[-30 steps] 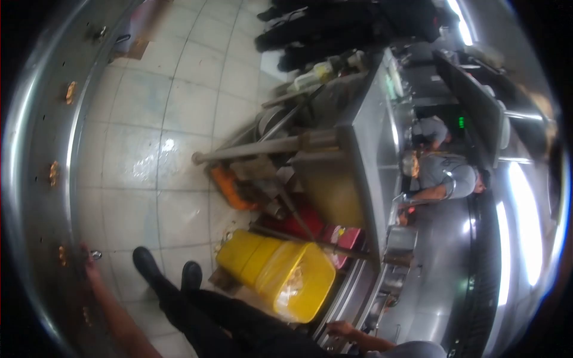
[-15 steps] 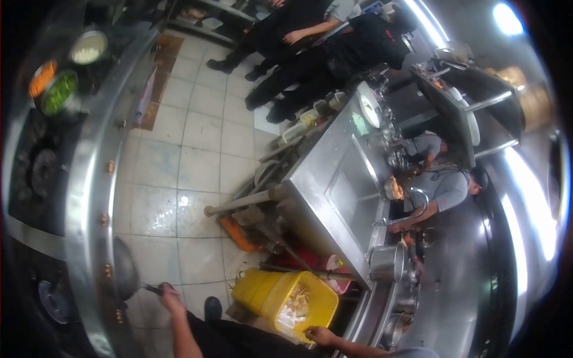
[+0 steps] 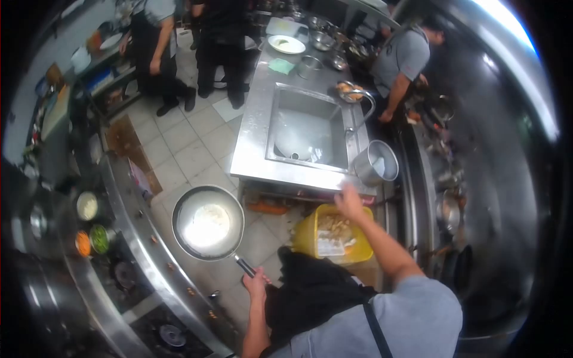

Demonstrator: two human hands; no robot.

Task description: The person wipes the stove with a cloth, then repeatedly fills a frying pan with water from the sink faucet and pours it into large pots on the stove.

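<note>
The left hand [image 3: 255, 283] is closed around the black handle [image 3: 245, 266] of a wide, round pan [image 3: 209, 230]. The pan hangs over the tiled floor [image 3: 170, 164] in the gap between the stove and the sink's tabletop, apart from both. A bright patch fills much of its inside; whether that is liquid or only glare I cannot tell. With one hand alone at the handle, a turn of the wrist could tip the pan and spill anything in it, perhaps making the tiles slippery. A wide swing could knock the rim against the stove's edge or the tabletop's corner.

The right hand [image 3: 347, 198] is blurred, reaching out past the yellow bin [image 3: 307, 231] by the tabletop's near edge; I cannot tell whether its fingers are open or closed, or whether it touches anything. The metal pot [image 3: 367, 167] is just beyond it, so a careless sweep might push the pot over.

On the left, the stove [image 3: 134, 253] carries small bowls of orange, green and white food. Farther off, the tabletop [image 3: 253, 140] holds the sink [image 3: 298, 134], with its curved faucet [image 3: 371, 107]. A co-worker [image 3: 403, 59] stands beyond; stepping back unawares, that person could crowd the space.
</note>
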